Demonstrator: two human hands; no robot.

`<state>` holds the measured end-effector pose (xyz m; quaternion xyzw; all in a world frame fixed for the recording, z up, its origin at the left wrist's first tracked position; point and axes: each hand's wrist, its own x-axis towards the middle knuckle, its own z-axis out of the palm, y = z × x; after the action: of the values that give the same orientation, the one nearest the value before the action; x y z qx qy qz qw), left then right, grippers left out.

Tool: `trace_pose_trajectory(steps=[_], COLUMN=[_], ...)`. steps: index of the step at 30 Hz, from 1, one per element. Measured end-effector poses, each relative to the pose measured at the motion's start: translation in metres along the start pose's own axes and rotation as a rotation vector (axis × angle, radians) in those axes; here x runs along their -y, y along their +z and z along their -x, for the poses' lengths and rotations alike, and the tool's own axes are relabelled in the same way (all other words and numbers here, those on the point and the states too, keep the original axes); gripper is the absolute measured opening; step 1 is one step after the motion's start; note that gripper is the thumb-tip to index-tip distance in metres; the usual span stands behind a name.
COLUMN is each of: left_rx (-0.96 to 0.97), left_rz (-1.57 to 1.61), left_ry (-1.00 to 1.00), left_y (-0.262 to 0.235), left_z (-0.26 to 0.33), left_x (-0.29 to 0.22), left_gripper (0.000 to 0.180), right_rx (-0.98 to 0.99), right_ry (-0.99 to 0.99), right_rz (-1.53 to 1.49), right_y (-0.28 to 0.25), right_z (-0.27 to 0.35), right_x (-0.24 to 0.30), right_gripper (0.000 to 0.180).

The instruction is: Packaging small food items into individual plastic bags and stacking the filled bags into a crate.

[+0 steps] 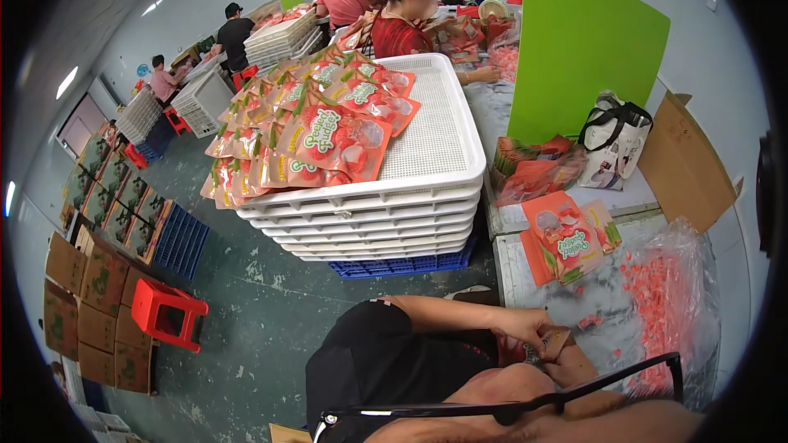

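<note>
Close to my body, by the table's near edge, I hold a red-and-tan printed pouch [556, 343]. My left hand [529, 326] is closed, its fingers pinching the pouch near the top. My right hand [572, 367] grips the pouch from the other side, with its fingers partly hidden. Flat red pouches [562, 238] lie fanned on the table just beyond my hands. To their right, small red wrapped pieces [657, 303] spill from a clear plastic bag [694, 267]. A few loose pieces lie on the grey tabletop [546, 291].
Stacked white trays [443, 131] stand at my left, the top one heaped with filled pouches [328, 127]. A green divider [587, 49], a tote bag [616, 143] and cardboard [685, 160] stand behind the table. A red stool [168, 312] is on the floor. Co-workers sit farther off.
</note>
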<state>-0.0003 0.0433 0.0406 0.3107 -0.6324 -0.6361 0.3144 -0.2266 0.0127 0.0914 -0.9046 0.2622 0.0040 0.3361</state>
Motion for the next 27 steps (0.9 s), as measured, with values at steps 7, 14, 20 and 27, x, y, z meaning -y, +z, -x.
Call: trace_pose_trajectory(steps=[7,14,20,27], left_rx=[-0.161,-0.047,-0.204,-0.361], left_rz=[0.278,-0.015,0.413,0.606], left_ry=[0.061,-0.013,0.073,0.084], left_y=[-0.002,-0.009,-0.009,-0.019], left_z=[-0.002,-0.009,-0.004,-0.003], left_x=[0.017,0.023,0.036,0.014], left_gripper=[0.009,0.01,0.017,0.02], right_rx=[-0.304,-0.159,-0.503,-1.112], right_ry=[0.094,0.169,0.093,0.043], right_rz=[0.139,0.122,0.017,-0.492], right_y=[-0.018,0.01,-0.001,0.023], right_z=[-0.003,0.002,-0.002,-0.016], right_x=[0.037,-0.017,0.013,0.0], right_gripper=[0.02,0.019,0.024,0.019])
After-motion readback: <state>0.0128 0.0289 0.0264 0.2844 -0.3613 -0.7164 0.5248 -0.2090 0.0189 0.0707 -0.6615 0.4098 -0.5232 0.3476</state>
